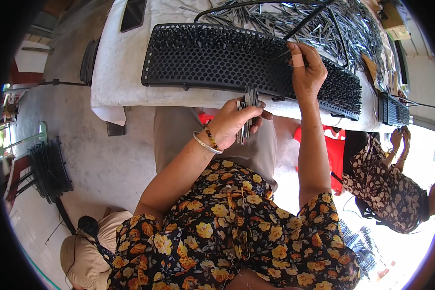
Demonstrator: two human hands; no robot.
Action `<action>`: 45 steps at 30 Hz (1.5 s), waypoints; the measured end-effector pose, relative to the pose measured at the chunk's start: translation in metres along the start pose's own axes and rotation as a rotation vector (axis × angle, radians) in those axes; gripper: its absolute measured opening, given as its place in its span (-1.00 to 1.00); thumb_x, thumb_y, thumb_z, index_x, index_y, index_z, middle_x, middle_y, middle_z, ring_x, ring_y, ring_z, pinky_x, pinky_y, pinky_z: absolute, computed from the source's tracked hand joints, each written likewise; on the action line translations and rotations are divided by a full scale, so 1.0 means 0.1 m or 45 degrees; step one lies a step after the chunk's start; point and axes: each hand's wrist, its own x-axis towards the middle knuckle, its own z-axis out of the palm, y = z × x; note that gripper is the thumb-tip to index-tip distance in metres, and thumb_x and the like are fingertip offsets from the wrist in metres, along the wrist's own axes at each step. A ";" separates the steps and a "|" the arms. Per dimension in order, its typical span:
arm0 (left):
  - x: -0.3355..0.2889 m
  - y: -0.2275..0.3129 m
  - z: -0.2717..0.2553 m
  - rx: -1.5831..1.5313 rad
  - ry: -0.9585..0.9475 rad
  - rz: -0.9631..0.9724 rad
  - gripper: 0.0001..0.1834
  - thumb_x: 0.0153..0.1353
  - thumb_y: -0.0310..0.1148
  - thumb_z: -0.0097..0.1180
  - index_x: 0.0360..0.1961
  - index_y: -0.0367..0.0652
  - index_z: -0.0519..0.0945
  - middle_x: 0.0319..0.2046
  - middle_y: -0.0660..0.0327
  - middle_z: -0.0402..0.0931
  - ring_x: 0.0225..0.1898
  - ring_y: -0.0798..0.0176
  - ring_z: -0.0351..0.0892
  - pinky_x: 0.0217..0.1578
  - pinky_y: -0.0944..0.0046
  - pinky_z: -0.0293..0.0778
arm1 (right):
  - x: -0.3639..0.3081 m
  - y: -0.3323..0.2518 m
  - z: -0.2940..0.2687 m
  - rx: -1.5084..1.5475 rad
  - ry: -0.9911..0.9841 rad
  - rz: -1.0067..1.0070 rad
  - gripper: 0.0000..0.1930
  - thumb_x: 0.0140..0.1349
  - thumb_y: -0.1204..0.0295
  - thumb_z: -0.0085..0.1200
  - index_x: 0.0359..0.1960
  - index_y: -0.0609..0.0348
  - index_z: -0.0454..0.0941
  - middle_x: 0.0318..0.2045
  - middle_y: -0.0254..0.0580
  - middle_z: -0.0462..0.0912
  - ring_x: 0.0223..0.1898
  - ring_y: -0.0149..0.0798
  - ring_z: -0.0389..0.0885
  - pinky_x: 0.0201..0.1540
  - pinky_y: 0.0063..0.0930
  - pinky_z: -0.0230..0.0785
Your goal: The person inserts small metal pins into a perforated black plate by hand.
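Observation:
My left hand (229,122) is closed around a bundle of thin grey metal strips (249,99), just off the table's near edge. On the table lies a long black rack (198,65) full of round holes. Short dark pieces stand packed in its far rows and at its right end, while many holes in the middle and near left are bare. Over the rack's right half, my right hand (308,72) pinches with thumb and forefinger, a pale bandage round one finger. What the pinch holds is too small to make out.
A heap of loose metal strips (295,19) covers the table's far side, behind a bent black rod (256,4). A dark flat object (133,15) lies at the far left. To the right, a co-worker (391,179) sits at a smaller rack (394,110). Near them is a red stool (334,154).

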 end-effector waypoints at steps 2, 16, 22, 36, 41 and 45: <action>0.01 -0.02 -0.02 0.036 -0.003 0.035 -0.81 0.20 -0.41 0.02 -0.20 -0.28 0.50 -0.30 0.09 0.57 -0.45 0.46 0.43 -0.48 0.45 0.37 | -0.01 0.07 -0.02 -0.074 -0.030 -0.070 -0.90 0.11 0.52 0.17 -0.35 0.27 0.61 -0.46 -0.19 0.60 -0.50 -0.37 0.55 -0.46 -0.59 0.36; -0.05 0.04 0.01 -0.065 -0.067 0.021 -0.80 0.24 -0.40 -0.02 -0.18 -0.29 0.49 -0.29 0.11 0.56 -0.29 0.27 0.59 -0.28 0.31 0.54 | -0.06 -0.21 -0.06 -0.089 -0.244 -0.141 -0.86 0.08 0.45 0.21 -0.36 0.27 0.62 -0.40 -0.16 0.59 -0.41 -0.26 0.56 -0.36 -0.49 0.40; -0.07 0.09 0.04 0.003 -0.117 0.085 -0.81 0.25 -0.38 -0.01 -0.19 -0.27 0.50 -0.33 0.16 0.56 -0.35 0.32 0.55 -0.34 0.34 0.50 | -0.33 -0.51 -0.16 0.418 -0.803 0.625 -0.82 0.12 0.41 0.20 -0.38 0.34 0.63 -0.45 -0.25 0.59 -0.42 -0.48 0.52 -0.38 -0.61 0.34; -0.01 0.05 0.06 -0.037 -0.052 0.009 -0.77 0.26 -0.32 0.05 -0.16 -0.25 0.51 -0.36 0.20 0.51 -0.44 0.48 0.36 -0.50 0.51 0.31 | -0.04 -0.20 -0.32 0.281 -0.111 0.474 -0.77 0.17 0.38 0.17 -0.27 0.34 0.61 -0.54 -0.36 0.57 -0.60 -0.59 0.37 -0.55 -0.72 0.18; -0.02 0.05 0.10 -0.038 -0.037 -0.056 -0.78 0.26 -0.34 0.04 -0.14 -0.25 0.50 -0.35 0.21 0.50 -0.42 0.50 0.35 -0.49 0.51 0.31 | 0.07 -0.02 -0.30 0.183 -0.106 0.224 -0.81 0.17 0.43 0.15 -0.28 0.32 0.61 -0.51 -0.34 0.56 -0.59 -0.57 0.39 -0.53 -0.71 0.23; -0.03 0.04 0.08 -0.042 -0.024 -0.062 -0.78 0.26 -0.35 0.04 -0.14 -0.25 0.50 -0.35 0.21 0.49 -0.43 0.50 0.35 -0.50 0.52 0.30 | 0.05 0.02 -0.24 0.150 -0.134 0.188 -0.85 0.16 0.46 0.15 -0.30 0.30 0.61 -0.46 -0.31 0.58 -0.57 -0.55 0.44 -0.49 -0.71 0.29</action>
